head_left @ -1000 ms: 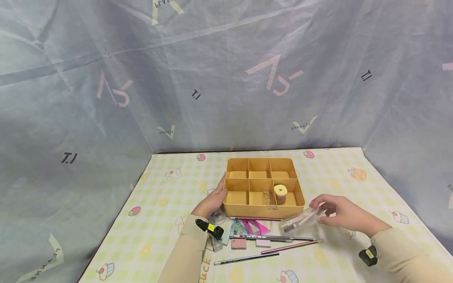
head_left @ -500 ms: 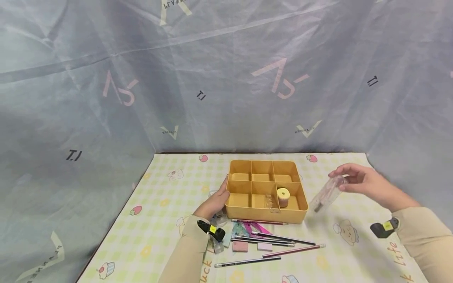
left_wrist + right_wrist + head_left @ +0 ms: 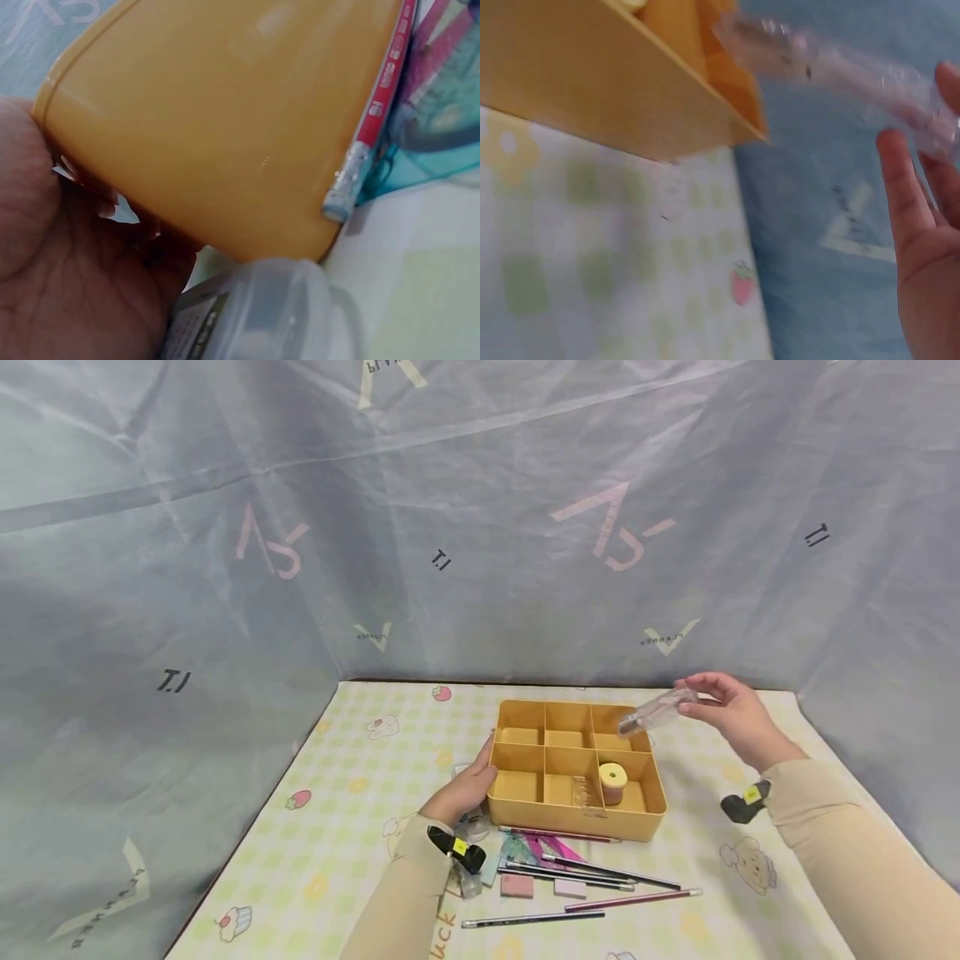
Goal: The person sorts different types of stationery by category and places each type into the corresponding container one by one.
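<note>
A yellow divided storage box [image 3: 577,822] stands on the table; a yellow-topped spool-like item [image 3: 612,781] sits in its front right compartment. My left hand [image 3: 461,789] grips the box's left side, thumb at the rim. In the left wrist view the fingers of my left hand [image 3: 82,255] curl against the box wall [image 3: 202,135]. Above the back right compartment, my right hand [image 3: 731,710] pinches the end of a clear plastic packet [image 3: 656,712]. In the right wrist view, slender pinkish contents show through the packet [image 3: 847,75]; their kind is unclear.
Several pencils [image 3: 633,900], a pink eraser [image 3: 517,886], a pale eraser [image 3: 570,888] and teal and magenta plastic pieces [image 3: 551,849] lie before the box. A clear round container [image 3: 255,307] is beside my left hand. A small clear piece [image 3: 585,792] leans inside the box's front middle compartment.
My right hand has lifted the packet off the table on the right, then carried it up and leftward over the box's back right corner. My left hand stays on the box.
</note>
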A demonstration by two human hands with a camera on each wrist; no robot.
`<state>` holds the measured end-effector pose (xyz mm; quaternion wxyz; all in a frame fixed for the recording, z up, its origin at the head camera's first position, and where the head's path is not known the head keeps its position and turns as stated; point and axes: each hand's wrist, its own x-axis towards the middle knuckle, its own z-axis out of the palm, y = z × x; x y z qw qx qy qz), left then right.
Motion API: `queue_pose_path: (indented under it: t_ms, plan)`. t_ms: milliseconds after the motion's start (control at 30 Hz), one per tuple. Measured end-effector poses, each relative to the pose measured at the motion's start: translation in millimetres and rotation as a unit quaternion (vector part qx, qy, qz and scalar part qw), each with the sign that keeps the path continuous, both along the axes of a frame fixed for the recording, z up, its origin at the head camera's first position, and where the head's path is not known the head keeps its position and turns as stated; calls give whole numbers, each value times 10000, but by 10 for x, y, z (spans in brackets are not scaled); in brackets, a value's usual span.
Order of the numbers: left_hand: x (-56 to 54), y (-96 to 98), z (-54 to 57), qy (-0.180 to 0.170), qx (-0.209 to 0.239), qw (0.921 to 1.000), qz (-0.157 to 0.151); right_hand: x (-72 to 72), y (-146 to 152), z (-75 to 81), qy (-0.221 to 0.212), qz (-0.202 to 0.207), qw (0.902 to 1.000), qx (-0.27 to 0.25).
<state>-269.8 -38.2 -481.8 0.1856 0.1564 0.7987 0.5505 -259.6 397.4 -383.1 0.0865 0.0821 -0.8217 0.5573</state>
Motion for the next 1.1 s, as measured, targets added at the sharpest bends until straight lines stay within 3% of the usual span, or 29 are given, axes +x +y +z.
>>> queue_pose_path:
  t_ms: [333,600,767,967,1100]
  plan:
    - [7,50,10,130,-1,9999,-74,-272,-319,-399,-336,-199,9992,-72]
    - [-6,71,25,180,-128,9997,-64,-325,-314,-577,-392,-316,9961,722]
    - [3,67,43,237,-163,9995,-89,-323,-266,-603,-515,-403,9940,882]
    - [2,43,44,215,-149,9997,1,-339,-301,-550,-530,-191,9935,992]
    - [-2,15,31,113,-166,9998,33,-220,-296,-501,-156,-292,9921,1213]
